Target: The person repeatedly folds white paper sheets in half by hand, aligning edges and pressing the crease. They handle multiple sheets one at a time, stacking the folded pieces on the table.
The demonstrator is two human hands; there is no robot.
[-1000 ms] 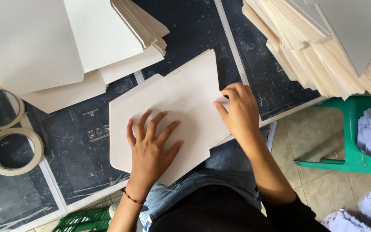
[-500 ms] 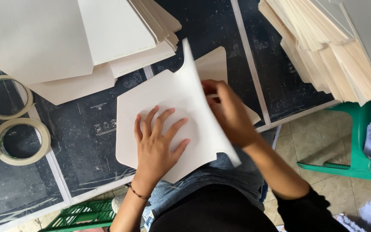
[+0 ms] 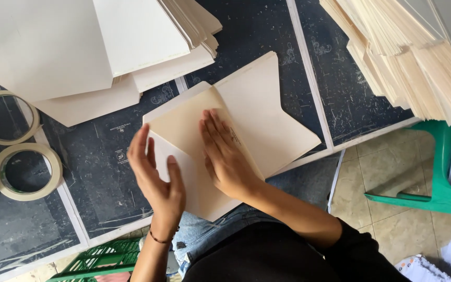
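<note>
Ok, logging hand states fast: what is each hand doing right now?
Left hand: open, fingers curled at the edge of the folded cream sheet, lifting its flap.
Right hand: open, flat, pressing down on the sheet.

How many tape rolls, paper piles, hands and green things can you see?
Tape rolls: 2 whole, with a third cut off by the left edge
Paper piles: 2
Hands: 2, left hand and right hand, both on the cream sheet
Green things: 2, stool and crate
Total: 8

Paper workshop, card stacks (image 3: 408, 57), tape rolls (image 3: 24, 169)
</note>
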